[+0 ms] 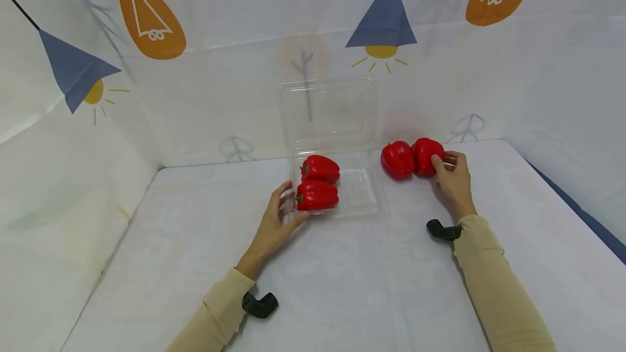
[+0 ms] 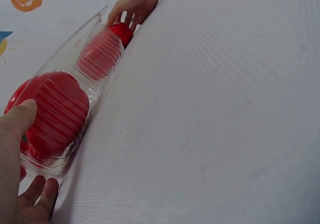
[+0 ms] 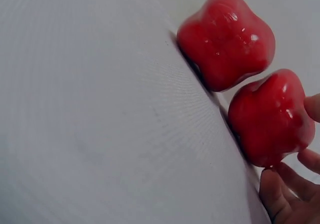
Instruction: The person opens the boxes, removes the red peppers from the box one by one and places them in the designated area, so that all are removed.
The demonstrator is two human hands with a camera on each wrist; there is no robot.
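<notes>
A clear plastic clamshell box (image 1: 359, 192) stands with its lid (image 1: 330, 115) raised against the back wall. In its left half lie two red bell peppers, one behind (image 1: 320, 169) and one in front (image 1: 317, 195), green stems facing left. My left hand (image 1: 274, 221) holds the box at its left front corner, thumb on the front edge and fingers along the left side. To the right of the box, my right hand (image 1: 454, 181) grips a red bell pepper (image 3: 270, 116) between thumb and fingers. Another red bell pepper (image 3: 227, 42) lies right beside it, on its left.
The white-covered table (image 1: 210, 243) meets a hanging white sheet (image 1: 220, 96) printed with lamps and bulbs at the back. A similar sheet (image 1: 63, 178) borders the left side. Dark camera mounts sit at the left wrist (image 1: 260, 306) and right wrist (image 1: 442, 231).
</notes>
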